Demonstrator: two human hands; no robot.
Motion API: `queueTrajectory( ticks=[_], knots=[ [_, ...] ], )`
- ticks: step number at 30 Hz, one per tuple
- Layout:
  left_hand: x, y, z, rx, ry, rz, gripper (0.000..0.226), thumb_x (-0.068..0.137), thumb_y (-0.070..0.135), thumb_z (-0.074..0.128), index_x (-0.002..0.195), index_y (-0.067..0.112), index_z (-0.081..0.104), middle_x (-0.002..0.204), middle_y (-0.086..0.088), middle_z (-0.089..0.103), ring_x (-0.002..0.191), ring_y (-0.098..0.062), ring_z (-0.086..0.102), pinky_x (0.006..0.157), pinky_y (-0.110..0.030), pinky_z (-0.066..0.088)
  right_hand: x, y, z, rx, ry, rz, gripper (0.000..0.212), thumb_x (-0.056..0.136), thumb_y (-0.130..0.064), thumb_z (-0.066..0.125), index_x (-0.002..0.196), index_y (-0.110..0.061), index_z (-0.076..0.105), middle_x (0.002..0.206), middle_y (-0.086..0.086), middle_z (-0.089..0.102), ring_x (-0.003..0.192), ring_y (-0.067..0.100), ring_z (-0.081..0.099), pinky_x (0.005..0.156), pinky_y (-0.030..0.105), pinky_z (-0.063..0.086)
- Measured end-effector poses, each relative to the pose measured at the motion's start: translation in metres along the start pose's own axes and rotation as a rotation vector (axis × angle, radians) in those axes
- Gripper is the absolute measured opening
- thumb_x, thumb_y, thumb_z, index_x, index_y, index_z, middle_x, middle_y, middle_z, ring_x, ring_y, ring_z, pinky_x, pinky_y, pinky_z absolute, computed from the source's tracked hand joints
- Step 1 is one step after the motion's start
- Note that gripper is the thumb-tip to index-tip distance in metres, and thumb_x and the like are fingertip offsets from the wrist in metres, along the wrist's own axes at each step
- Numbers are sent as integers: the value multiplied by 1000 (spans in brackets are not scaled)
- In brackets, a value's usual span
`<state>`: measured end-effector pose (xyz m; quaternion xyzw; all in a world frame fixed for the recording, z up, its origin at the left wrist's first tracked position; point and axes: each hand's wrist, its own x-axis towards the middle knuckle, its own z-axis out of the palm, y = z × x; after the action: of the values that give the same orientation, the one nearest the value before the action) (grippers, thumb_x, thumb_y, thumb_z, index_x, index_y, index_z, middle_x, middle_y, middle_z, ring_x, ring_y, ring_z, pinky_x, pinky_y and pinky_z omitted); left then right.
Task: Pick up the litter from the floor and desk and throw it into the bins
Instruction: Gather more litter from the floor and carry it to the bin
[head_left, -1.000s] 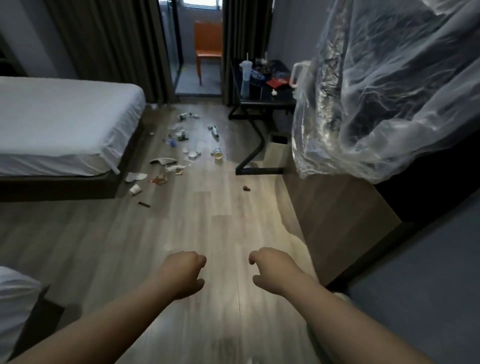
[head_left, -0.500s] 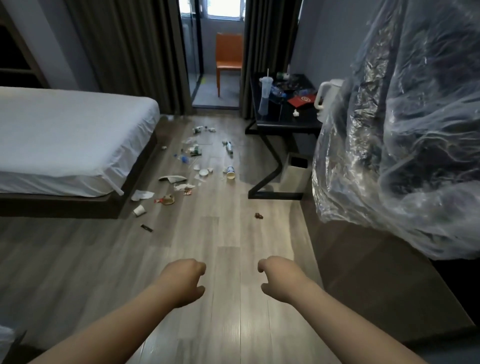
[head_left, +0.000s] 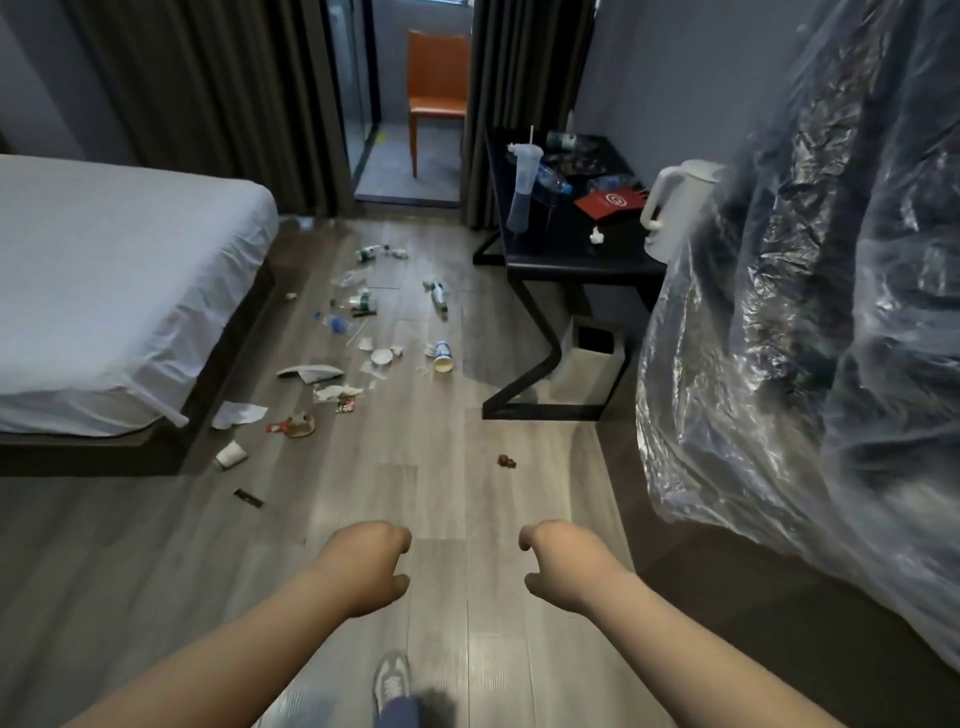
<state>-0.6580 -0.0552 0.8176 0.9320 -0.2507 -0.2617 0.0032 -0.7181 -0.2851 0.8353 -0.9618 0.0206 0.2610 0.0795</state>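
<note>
Litter lies scattered on the wooden floor ahead: a white paper cup (head_left: 230, 454), crumpled paper (head_left: 238, 414), a blue-and-white tub (head_left: 442, 356), a plastic bottle (head_left: 439, 295), wrappers (head_left: 298, 425) and a small brown scrap (head_left: 506, 461). The black desk (head_left: 576, 254) carries a tall plastic cup with a straw (head_left: 523, 189), bottles and a red packet (head_left: 610, 202). A grey bin (head_left: 589, 366) stands under the desk. My left hand (head_left: 366, 566) and my right hand (head_left: 563, 564) hover low in front of me, fingers curled, holding nothing, well short of the litter.
A white bed (head_left: 104, 291) fills the left side. A bulky thing wrapped in clear plastic sheeting (head_left: 810, 322) crowds the right. A white kettle (head_left: 675, 208) sits on the desk's near corner. An orange chair (head_left: 438, 98) stands beyond the curtains. My shoe (head_left: 392, 680) shows at the bottom.
I have walked forward; the litter, desk and bin are closer and larger in view. Both hands keep the same curled pose in front of me.
</note>
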Motion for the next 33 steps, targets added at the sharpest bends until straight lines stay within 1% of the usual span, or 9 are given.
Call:
queueTrajectory(
  ticks=[4,8,11,14,17,22,27,30,33],
  knots=[
    [58,-34,-35,-17,-25,22,39,89,37,53,122,17,55,118,-2,61,106,-22,59,87,-32,49,65,-7,-38,17,-36,35,43,87,-17,54,130,-14,52,123,8,59,109,28,58,85,32,46],
    [117,-64,-72,-1,-45,46,38,90,37,53,121,15,55,117,-5,61,105,-24,59,88,-32,50,125,-7,-70,67,-32,74,40,86,-14,53,126,-13,54,121,8,60,107,28,58,86,33,49],
    [155,-74,-93,-22,-75,50,41,90,37,53,125,16,53,122,-3,59,110,-23,57,92,-32,48,160,0,-88,101,-47,100,42,86,-14,54,127,-13,54,122,8,59,107,27,58,87,33,50],
    [195,-78,-109,-56,-77,66,42,89,37,55,127,18,54,123,-1,60,109,-20,57,92,-31,48,199,14,-104,129,-56,112,43,86,-17,55,129,-14,53,126,8,57,112,27,57,89,32,48],
    [242,-85,-129,-49,-67,65,41,88,38,55,125,19,55,122,-1,60,110,-20,58,92,-31,48,242,34,-121,125,-75,116,44,87,-20,56,130,-14,52,128,9,57,114,28,56,90,32,45],
    [336,-87,-157,-88,-69,20,40,88,39,54,124,20,53,123,1,58,111,-18,55,91,-27,44,327,86,-150,120,-96,111,41,87,-21,57,127,-13,53,127,9,57,113,28,57,92,33,47],
    [431,-79,-176,-179,-78,-46,35,88,38,58,120,22,57,115,3,63,103,-15,59,86,-26,49,416,145,-181,119,-153,85,49,89,-19,55,137,-16,46,131,9,54,116,29,56,92,32,46],
    [482,-79,-172,-184,-98,-82,33,87,38,57,116,22,57,113,2,63,102,-16,60,83,-26,48,469,177,-187,94,-170,91,40,90,-20,54,129,-13,51,127,11,56,112,29,56,90,34,47],
    [529,-84,-160,-179,-116,-105,34,87,40,56,116,23,57,114,2,63,103,-18,59,85,-27,49,517,199,-177,118,-184,131,37,90,-20,53,126,-10,53,125,11,56,111,30,57,92,35,48]
  ],
)
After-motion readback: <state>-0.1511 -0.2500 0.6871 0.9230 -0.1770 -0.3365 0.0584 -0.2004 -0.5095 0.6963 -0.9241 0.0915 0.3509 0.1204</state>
